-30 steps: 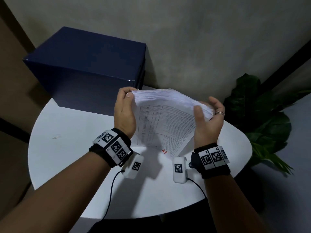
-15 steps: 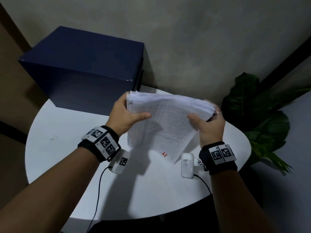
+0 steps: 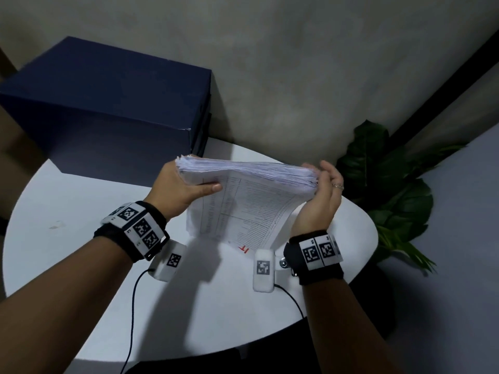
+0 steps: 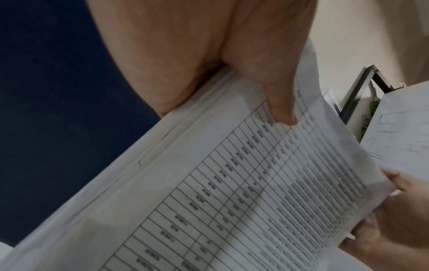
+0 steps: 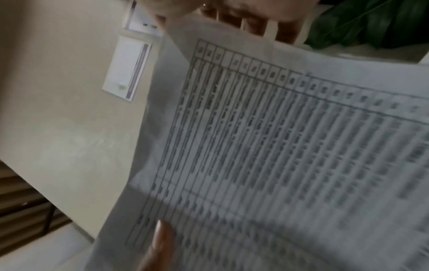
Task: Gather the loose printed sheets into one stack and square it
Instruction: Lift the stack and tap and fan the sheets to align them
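The stack of printed sheets (image 3: 248, 195) is held up in the air above the far middle of the round white counter (image 3: 81, 238), tilted so its printed table faces the person and its thick upper edge shows as a fan of page edges. The left hand (image 3: 175, 191) holds the stack's left end; its grip is closed on the paper, with the thumb (image 4: 282, 108) laid flat across the printed face and the palm against the stack's side edge, while the other fingers are hidden behind the sheets. The right hand (image 3: 321, 195) is at the stack's right end, palm against the side of the pages and fingers curled up around that edge, so its grip also holds the stack; the right wrist view shows its fingertips (image 5: 257, 23) behind the top of the paper, though that picture is blurred. The lower corner of the front sheet, with a red mark (image 3: 244, 249), hangs down close over the counter; whether it touches cannot be told. A dark blue box (image 3: 108, 112) stands on the far left edge of the counter, just behind the left hand. A green plant (image 3: 391, 190) stands beyond the counter's right edge.
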`<state>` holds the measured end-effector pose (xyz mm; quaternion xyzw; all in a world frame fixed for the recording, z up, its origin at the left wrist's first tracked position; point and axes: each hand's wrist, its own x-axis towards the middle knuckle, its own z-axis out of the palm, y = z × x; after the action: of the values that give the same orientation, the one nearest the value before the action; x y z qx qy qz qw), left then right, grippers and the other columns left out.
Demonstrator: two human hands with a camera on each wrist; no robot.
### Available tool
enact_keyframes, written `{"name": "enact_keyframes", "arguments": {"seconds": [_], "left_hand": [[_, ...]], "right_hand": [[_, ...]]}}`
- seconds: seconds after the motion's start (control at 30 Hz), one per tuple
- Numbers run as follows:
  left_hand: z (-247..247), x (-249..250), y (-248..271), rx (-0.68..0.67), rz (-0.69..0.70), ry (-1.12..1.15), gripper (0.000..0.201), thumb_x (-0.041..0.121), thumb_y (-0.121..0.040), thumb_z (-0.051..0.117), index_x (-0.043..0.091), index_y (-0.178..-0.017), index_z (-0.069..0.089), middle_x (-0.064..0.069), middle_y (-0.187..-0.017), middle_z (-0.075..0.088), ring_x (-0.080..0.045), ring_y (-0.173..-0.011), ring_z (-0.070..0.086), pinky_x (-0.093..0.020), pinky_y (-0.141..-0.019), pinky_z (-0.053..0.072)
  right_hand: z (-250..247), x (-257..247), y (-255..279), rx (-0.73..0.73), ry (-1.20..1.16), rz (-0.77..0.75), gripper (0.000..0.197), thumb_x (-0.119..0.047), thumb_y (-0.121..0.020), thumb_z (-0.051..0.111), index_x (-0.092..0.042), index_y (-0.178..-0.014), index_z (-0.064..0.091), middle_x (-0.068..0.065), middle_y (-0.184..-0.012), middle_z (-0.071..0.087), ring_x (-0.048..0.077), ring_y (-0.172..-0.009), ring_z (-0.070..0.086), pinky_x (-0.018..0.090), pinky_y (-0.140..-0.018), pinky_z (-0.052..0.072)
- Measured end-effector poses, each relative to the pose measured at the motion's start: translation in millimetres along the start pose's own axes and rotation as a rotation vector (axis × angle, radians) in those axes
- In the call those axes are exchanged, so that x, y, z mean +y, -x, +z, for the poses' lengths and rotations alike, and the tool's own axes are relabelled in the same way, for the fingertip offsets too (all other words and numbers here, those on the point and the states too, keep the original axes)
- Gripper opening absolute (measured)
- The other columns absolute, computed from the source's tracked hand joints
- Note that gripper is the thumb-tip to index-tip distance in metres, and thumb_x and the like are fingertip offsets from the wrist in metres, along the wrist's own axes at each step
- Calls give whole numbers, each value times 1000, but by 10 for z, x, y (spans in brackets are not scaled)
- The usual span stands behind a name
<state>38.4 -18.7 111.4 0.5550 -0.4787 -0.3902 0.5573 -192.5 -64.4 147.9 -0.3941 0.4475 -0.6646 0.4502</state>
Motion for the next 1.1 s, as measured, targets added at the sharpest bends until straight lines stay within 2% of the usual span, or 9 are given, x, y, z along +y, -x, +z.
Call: {"name": "enact_keyframes", "arguments": {"seconds": [0.1,0.17,0.37,0.5,0.57,0.63,0.8,0.97,1.1], "left_hand": [[4,-14,-8,-1,-16,-4,37,20,-63,87,16,-98,74,11,-94,77,-7,-92,73,-19,-79,57],[-7,-44,-23,4,-23,-9,37,17,-67,88,16,-101,75,8,-97,78,-10,-95,73,-22,-82,58],[-22,-64,-53,1,-26,6,33,15,-71,85,15,-102,75,5,-98,78,-12,-95,74,-23,-83,58],[-23,-23,-76,30,-38,60,35,20,-67,83,16,-101,74,5,-95,78,-13,-96,74,-22,-81,59],[10,42,-128,86,-24,54,37,16,-70,84,11,-104,73,0,-96,78,-16,-97,74,-26,-81,60],[79,173,-159,188,31,35,37,10,-72,85,8,-106,72,-1,-99,75,-15,-94,74,-32,-84,61],[193,194,-23,317,146,49,32,9,-75,84,13,-103,69,11,-96,70,7,-85,68,-13,-75,53],[117,-218,94,188,-36,-57,44,14,-74,85,15,-114,68,20,-102,71,9,-97,67,-15,-84,54],[118,-158,40,239,-32,-33,19,17,-76,83,26,-88,71,23,-77,73,10,-78,69,-12,-70,53]], "right_hand": [[-79,125,84,-105,-21,-8,88,-73,-80,52,-5,-135,45,17,-126,59,19,-112,62,22,-86,51],[-114,179,94,-144,-53,4,113,-86,-62,57,-6,-141,37,19,-137,52,19,-120,58,23,-93,50],[-146,269,-58,-317,99,97,125,-58,-49,88,-11,-146,25,11,-148,42,24,-138,43,37,-111,41],[-191,316,-209,-281,269,129,103,-2,-59,90,-12,-145,35,-5,-117,63,2,-103,65,24,-89,53],[-129,296,-283,-279,370,101,55,2,-65,86,-1,-116,63,6,-101,70,12,-87,68,30,-79,54],[-57,219,-306,-259,340,71,27,0,-70,84,-2,-95,72,9,-91,74,17,-83,71,36,-79,56],[-85,89,-133,-181,265,-18,30,-5,-73,83,-6,-100,70,3,-94,74,15,-91,73,28,-82,59],[-125,392,17,-253,389,202,36,-12,-69,87,-15,-101,70,-5,-95,75,5,-91,72,32,-86,59],[-101,351,-45,-249,313,189,27,-4,-71,84,-23,-85,73,-12,-79,76,5,-83,73,25,-77,58]]}}
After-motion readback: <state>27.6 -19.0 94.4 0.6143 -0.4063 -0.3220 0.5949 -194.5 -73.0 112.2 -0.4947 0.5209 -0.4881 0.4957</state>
